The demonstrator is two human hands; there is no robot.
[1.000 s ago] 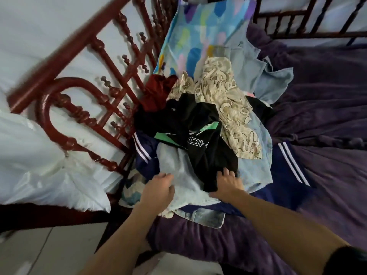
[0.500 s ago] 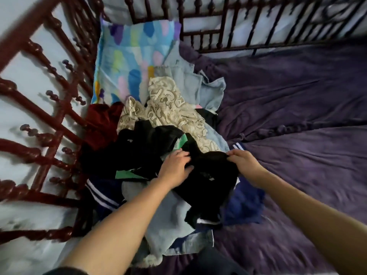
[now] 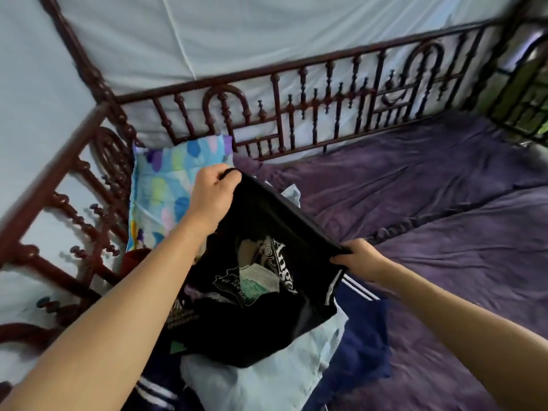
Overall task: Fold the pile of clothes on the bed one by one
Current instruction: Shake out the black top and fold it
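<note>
View: one head-worn wide-angle camera.
Facing: forward and down across the bed (image 3: pixel 444 232), toward the wooden railing (image 3: pixel 276 120) along its far side.
Nearness: close above the clothes pile (image 3: pixel 252 381), which fills the lower centre.

Light: soft, brightest on white cloth (image 3: pixel 237 34). Shadows: faint, of rail (image 3: pixel 52 172) on cloth. Blur: mild motion smear; shirt (image 3: pixel 267 321) print soft. Distortion: wide-angle bowing of rail; top right corner dim.

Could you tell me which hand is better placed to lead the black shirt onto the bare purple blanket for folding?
Probably the right hand: it grips the black shirt at the edge nearest the purple blanket, while the left hand holds the other end above the pillow.
</note>
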